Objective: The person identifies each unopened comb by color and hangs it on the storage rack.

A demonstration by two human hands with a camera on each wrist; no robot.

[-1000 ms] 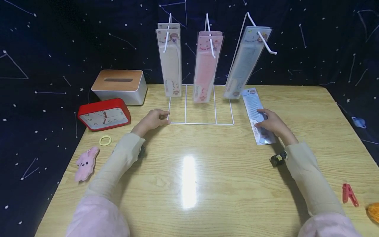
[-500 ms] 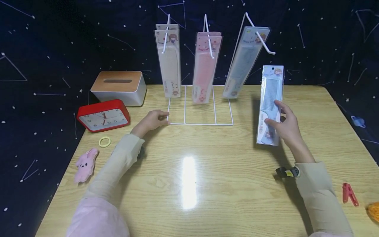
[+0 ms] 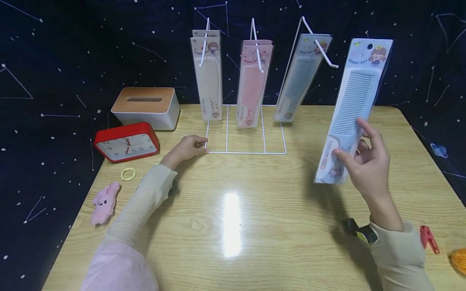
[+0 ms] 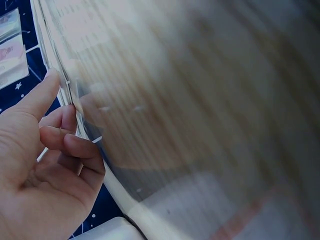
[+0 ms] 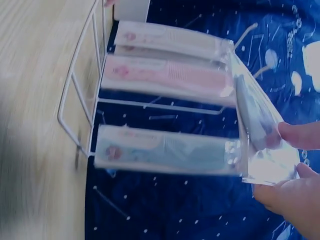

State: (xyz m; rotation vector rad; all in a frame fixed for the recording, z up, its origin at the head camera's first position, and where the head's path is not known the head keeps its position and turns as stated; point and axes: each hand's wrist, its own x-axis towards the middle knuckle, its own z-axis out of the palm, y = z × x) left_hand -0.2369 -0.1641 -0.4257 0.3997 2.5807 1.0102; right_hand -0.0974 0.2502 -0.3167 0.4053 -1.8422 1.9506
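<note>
My right hand [image 3: 373,165] holds a light-blue plastic comb [image 3: 353,101] in its clear package, thumb on the front near the lower end. The package is raised above the table, tilted, its hang hole at the top. A white wire rack [image 3: 247,152] has three hooks: cream combs [image 3: 210,81] on the left, pink combs [image 3: 253,89] in the middle, blue combs [image 3: 300,81] on the right. My left hand [image 3: 186,150] grips the left side of the rack's base near its front corner. In the right wrist view, the held package [image 5: 260,125] appears edge-on beside the hanging ones.
A tissue box [image 3: 145,107] and a red alarm clock [image 3: 127,141] stand left of the rack. Nearer lie a yellow hair tie [image 3: 128,174] and a pink plush toy [image 3: 105,203]. A red clip [image 3: 428,239] and an orange object [image 3: 458,260] are at the right edge.
My right hand has lifted the packaged blue comb off the table, raising it up and to the right and standing it more upright. My left hand has stayed at the rack.
</note>
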